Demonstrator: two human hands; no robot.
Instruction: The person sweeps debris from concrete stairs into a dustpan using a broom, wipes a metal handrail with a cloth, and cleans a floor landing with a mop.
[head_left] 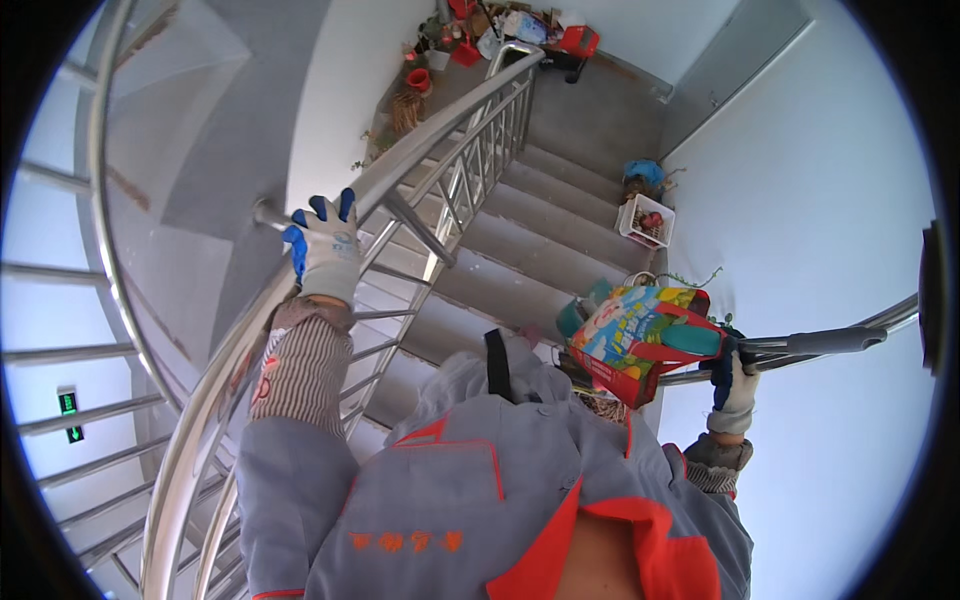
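As the left hand [330, 250] splays over the handrail [425, 137] — right hand [736, 392] gripping a grey-handled tool [838, 341] — a crate [628, 217] narrows the stairs [530, 235].

Even, cool daylight fills the stairwell, bright enough to read most surfaces plainly. The pale right wall [820, 200] takes a bluish cast and looks brightest low down, while the sloped grey surface [230, 170] at upper left carries broad soft shadows. Pale streaks of glare run along the steel handrail [190, 470]. Colours stay vivid on the printed bag [625, 335], and the left hand [330, 255] looks fairly crisp; the small clutter [520, 25] on the far landing is softer. Fisheye distortion bows the railings at left, and black vignetting swallows the corners.
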